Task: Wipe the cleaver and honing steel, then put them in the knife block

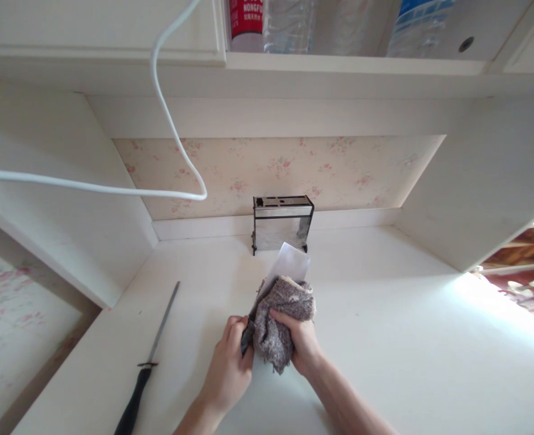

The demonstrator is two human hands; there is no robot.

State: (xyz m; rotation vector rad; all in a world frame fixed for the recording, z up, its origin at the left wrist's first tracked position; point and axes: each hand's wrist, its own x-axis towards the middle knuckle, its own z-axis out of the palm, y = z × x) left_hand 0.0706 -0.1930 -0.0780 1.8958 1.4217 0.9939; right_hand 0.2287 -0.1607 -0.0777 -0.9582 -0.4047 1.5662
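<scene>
White counter [385, 338], hands [267, 350] wrapping cloth [280, 320] round apparently a cleaver [292, 263], handle hidden

One cleaver [289, 262], one cloth [280, 320], three bottles [289, 24]

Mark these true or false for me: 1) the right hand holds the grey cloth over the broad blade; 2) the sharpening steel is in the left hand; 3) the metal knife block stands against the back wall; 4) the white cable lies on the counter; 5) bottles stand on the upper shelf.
1) True: the right hand presses the grey fluffy cloth over the broad white knife blade.
2) False: the black-handled sharpening steel lies untouched on the white counter; the left hand has its grip on the knife's dark handle.
3) True: the shiny metal knife block stands there.
4) False: the white cable hangs in the air.
5) True: plastic bottles.
</scene>
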